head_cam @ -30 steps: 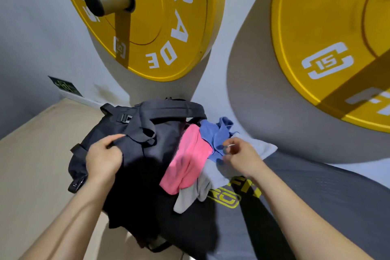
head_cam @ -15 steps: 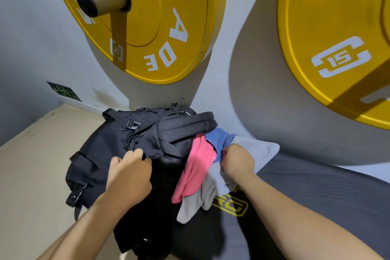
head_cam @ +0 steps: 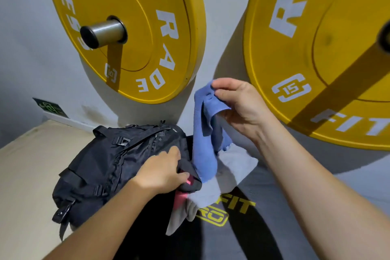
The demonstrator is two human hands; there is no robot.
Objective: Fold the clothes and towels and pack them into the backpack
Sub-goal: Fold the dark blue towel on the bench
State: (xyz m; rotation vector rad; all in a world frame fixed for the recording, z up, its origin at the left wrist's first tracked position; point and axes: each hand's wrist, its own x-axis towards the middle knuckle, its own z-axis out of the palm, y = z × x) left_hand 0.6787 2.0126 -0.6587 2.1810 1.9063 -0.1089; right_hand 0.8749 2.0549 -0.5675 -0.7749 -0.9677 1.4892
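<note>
Up near the wall, the right hand [head_cam: 238, 107] holds a blue towel [head_cam: 203, 133] in the air. Its thumb and fingertips pinch the top edge, so the cloth hangs in long folds with its lower end reaching the pile below. Lower and to the left, the left hand [head_cam: 162, 169] is on the black backpack [head_cam: 105, 164], which lies on its side, partly on a dark mat [head_cam: 274, 207] with a yellow logo and partly on a beige floor [head_cam: 25, 175]. The fingers are curled round the black fabric at the bag's open edge, with the thumb beneath. A pink cloth [head_cam: 181, 197] pokes out under that flap (only a strip shows), and a grey cloth [head_cam: 236, 164] lies spread on the mat just beside the opening, under the hanging towel. Behind them, a yellow weight plate [head_cam: 147, 17] with a steel sleeve [head_cam: 103, 34] hangs on the wall, with a second plate [head_cam: 306, 48] to its right.
</note>
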